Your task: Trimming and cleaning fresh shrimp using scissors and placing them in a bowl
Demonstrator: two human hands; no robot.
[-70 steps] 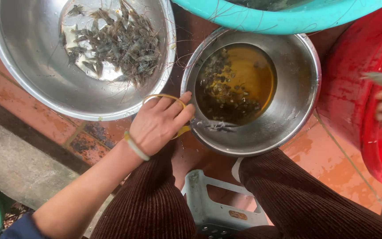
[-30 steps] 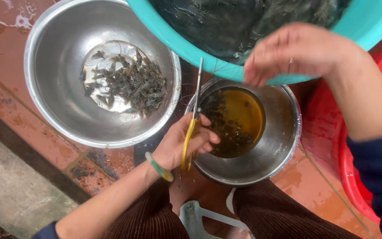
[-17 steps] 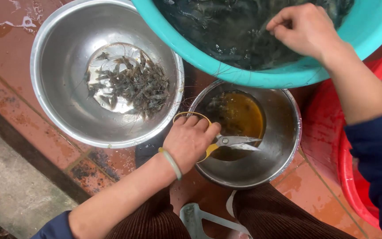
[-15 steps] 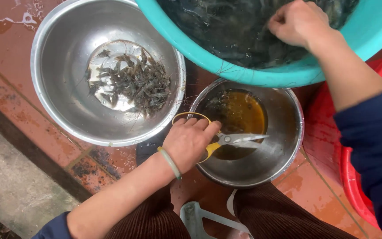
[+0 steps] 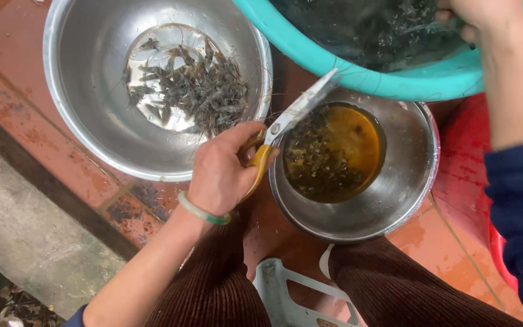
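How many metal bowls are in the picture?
2. A large metal bowl holding shrimp sits at upper left; a smaller metal bowl with brownish liquid sits right of the left hand. Others may lie outside view.

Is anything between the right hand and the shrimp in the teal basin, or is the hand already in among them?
Nothing visible stands between them. The right hand is already inside the teal basin, down at the dark shrimp in the water. The left hand holds the scissors apart, over the smaller steel bowl.
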